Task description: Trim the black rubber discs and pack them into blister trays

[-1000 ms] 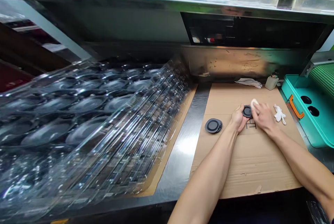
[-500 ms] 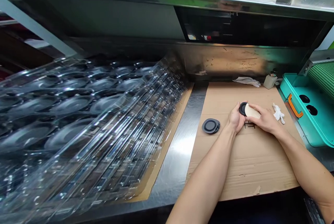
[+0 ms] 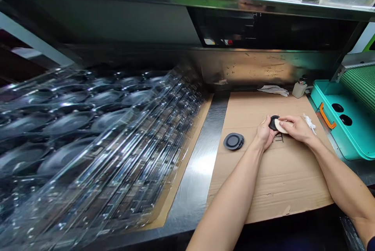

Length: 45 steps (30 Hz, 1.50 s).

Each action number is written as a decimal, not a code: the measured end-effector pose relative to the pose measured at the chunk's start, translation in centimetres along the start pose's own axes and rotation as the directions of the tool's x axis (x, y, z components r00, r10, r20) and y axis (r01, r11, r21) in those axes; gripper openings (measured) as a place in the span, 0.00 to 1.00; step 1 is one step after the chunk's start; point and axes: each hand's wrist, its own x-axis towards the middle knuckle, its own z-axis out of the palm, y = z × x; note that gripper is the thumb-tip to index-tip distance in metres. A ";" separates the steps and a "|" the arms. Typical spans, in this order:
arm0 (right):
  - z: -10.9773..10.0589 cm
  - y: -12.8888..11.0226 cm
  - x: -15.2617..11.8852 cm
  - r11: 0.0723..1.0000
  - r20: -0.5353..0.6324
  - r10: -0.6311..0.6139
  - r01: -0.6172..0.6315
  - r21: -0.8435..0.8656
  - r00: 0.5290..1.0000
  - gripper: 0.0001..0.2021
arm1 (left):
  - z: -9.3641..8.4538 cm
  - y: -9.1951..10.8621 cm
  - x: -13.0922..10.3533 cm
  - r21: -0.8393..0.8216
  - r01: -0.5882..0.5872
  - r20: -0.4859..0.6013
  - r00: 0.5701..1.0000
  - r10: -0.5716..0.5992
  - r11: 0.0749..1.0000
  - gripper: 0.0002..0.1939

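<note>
My left hand [image 3: 264, 132] is closed round the edge of a black round disc [image 3: 273, 123], above the cardboard sheet [image 3: 263, 173]. Pressed against the disc's right side is a cream-coloured round pad [image 3: 281, 126], gripped by my right hand [image 3: 296, 127]. The pad covers part of the disc. Several dark grey round discs [image 3: 233, 141] lie stacked on the cardboard, left of my hands. Just beyond my right hand lies a white glove or cloth [image 3: 309, 123].
Stacked clear plastic trays [image 3: 117, 173] with dark round parts fill the left. A teal bin [image 3: 356, 137] with an orange handle holds black discs at right. A small bottle [image 3: 299, 88] and a white glove [image 3: 274, 90] sit at the back.
The pad in my right hand has shifted and tilted over the black disc, and the right fingers sit closer together on it. The whole view has moved slightly.
</note>
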 end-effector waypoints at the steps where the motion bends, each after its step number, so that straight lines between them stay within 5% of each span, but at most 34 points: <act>1: 0.1 -0.1 0.0 0.998 -0.051 0.000 -0.004 -0.070 0.999 0.15 | 0.0 0.0 0.1 -0.010 0.001 -0.017 1.000 -0.001 1.000 0.17; 5: 1.4 -1.1 0.1 0.966 -0.053 -0.060 0.044 -0.255 0.997 0.16 | 0.0 0.1 0.4 -0.038 0.012 -0.032 0.999 -0.013 0.999 0.20; 14: 2.8 -2.2 0.5 0.859 -0.100 0.013 -0.062 -0.508 0.995 0.19 | 0.1 0.0 0.5 -0.039 0.010 -0.084 0.996 -0.014 0.999 0.19; 32: 3.0 -2.8 -0.6 0.831 -0.089 0.163 -0.186 -0.524 0.983 0.18 | -0.5 -0.4 0.8 -0.037 -0.019 -0.127 0.992 0.014 0.999 0.15; 36: 3.2 -3.3 -0.2 0.795 -0.164 0.230 -0.282 -0.537 0.959 0.20 | -0.2 -0.5 0.7 0.000 -0.040 -0.125 0.991 0.039 0.999 0.16; 45: 3.6 -3.7 0.8 0.814 -0.134 0.234 -0.270 -0.514 0.963 0.21 | -0.1 -0.7 0.1 0.073 -0.083 -0.098 0.991 0.090 0.994 0.16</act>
